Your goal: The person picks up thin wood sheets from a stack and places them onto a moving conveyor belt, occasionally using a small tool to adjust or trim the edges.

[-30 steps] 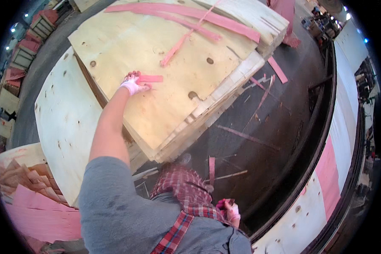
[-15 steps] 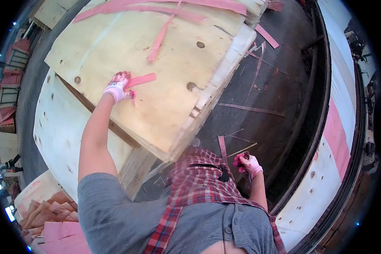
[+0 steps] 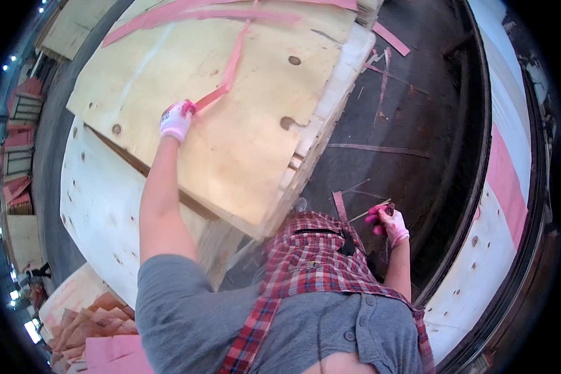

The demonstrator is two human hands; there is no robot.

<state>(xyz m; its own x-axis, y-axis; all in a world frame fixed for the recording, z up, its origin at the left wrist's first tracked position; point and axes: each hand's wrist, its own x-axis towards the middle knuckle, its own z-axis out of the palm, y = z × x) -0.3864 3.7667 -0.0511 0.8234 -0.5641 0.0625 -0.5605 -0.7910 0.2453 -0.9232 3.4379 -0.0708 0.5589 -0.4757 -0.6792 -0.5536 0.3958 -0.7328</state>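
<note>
My left hand (image 3: 178, 119), in a white glove with pink-stained fingers, is closed on the near end of a narrow pink strip (image 3: 212, 96). The strip bends and runs away over the pale wood sheet (image 3: 243, 137) on top of the stack. To the right of my checked apron, my right hand (image 3: 393, 227) hangs over the dark floor in a similar stained glove. Its fingers are curled, with something small and dark by them that I cannot make out. A thin light stick (image 3: 358, 217) shows beside these fingers.
Broad pink strips (image 3: 168, 14) cross the stack's far end. Pink scraps (image 3: 391, 38) lie on the dark floor (image 3: 411, 118). A white sheet (image 3: 100, 206) with knots lies left, below the stack. Along the right runs a dark rail (image 3: 487, 143). Reddish sheets (image 3: 93, 321) are piled lower left.
My left hand has gone from spread over a short pink strip to gripping a strip end, slightly farther away. The view has shifted a little; my right hand stays low at the right.
</note>
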